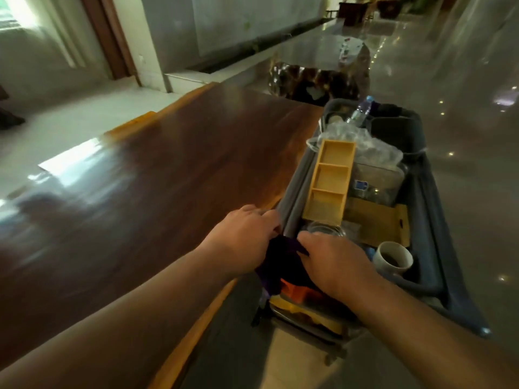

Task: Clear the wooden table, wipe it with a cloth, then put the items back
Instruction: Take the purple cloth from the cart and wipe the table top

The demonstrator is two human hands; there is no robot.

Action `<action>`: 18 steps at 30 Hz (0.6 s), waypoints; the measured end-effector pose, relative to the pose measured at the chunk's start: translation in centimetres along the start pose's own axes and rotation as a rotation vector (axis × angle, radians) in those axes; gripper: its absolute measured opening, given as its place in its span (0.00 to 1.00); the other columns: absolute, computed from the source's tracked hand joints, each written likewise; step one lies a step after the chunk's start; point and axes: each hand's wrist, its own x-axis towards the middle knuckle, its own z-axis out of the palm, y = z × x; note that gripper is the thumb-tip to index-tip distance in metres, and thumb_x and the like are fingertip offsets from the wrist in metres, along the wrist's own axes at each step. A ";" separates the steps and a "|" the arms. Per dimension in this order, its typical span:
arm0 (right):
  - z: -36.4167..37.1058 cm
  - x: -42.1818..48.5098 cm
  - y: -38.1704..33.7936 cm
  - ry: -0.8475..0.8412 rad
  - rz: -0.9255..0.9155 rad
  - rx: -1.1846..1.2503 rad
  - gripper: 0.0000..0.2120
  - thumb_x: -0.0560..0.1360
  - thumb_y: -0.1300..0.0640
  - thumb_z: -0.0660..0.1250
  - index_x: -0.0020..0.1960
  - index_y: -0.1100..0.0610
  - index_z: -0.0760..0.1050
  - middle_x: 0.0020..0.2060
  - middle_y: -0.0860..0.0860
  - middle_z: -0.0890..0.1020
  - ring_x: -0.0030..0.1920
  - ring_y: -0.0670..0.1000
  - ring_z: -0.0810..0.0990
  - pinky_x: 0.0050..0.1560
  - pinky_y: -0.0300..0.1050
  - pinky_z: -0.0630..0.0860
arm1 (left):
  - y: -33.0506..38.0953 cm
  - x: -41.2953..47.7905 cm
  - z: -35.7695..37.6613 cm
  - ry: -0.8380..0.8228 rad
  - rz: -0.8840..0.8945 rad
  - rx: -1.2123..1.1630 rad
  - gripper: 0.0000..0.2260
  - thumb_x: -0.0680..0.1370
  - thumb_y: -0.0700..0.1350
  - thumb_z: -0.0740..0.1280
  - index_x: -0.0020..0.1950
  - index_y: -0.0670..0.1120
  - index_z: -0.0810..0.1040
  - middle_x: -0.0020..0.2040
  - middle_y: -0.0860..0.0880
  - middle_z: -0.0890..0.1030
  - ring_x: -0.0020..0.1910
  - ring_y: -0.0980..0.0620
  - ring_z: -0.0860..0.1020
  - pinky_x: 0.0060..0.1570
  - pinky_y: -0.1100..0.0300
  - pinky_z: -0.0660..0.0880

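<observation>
**A:** From the head camera, where does the job stand?

**B:** The wooden worktop (157, 175) looks bare as far as the blurred frame shows. The items sit in a grey cart (429, 209) drawn up against its right edge: a three-compartment wooden tray (331, 181) along the cart's left wall, a clear lidded container (379, 181) just beside it, a flat wooden board (376, 226), a white cup (394, 258) near the cart's near right corner, and a water bottle (361, 110) at the far end.

**A:** And the hands?

**B:** Both are at the cart's near left corner. The left hand (241, 240) is closed around a dark purple cloth (280, 265) bunched at the rim. The right hand (334, 262) lies palm-down touching the cloth's other side; whether its fingers pinch the fabric I cannot tell, since they are hidden.

**A:** So which step is it?

**B:** I judge that clearing is done and the cloth is being taken up for wiping.

**A:** What does the next move call for?

**B:** Lifting the cloth free of the rim without snagging the orange object (295, 290) beneath it, then laying it flat on the worktop's near right edge.
</observation>
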 end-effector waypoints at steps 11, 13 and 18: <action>-1.3 5.7 -10.2 0.048 -0.147 0.085 0.08 0.82 0.55 0.59 0.50 0.43 0.64 0.36 0.42 0.75 0.30 0.43 0.72 0.24 0.42 0.65 | -6.2 -10.3 -4.5 0.112 -0.190 0.109 0.17 0.78 0.61 0.63 0.62 0.53 0.75 0.59 0.51 0.78 0.60 0.45 0.76 0.56 0.48 0.75; -0.5 6.0 -15.6 0.030 -0.210 0.147 0.10 0.83 0.57 0.59 0.50 0.43 0.64 0.36 0.43 0.76 0.31 0.44 0.77 0.26 0.45 0.75 | -8.9 -16.2 -5.0 0.148 -0.342 0.109 0.24 0.75 0.67 0.63 0.68 0.57 0.72 0.66 0.52 0.76 0.65 0.46 0.73 0.59 0.50 0.74; 2.5 5.2 -28.6 -0.006 -0.310 0.254 0.12 0.80 0.60 0.60 0.50 0.42 0.64 0.39 0.43 0.77 0.35 0.49 0.79 0.34 0.58 0.82 | -14.1 -31.9 -4.6 0.179 -0.681 0.108 0.35 0.72 0.72 0.67 0.76 0.62 0.63 0.77 0.55 0.67 0.74 0.50 0.66 0.69 0.49 0.69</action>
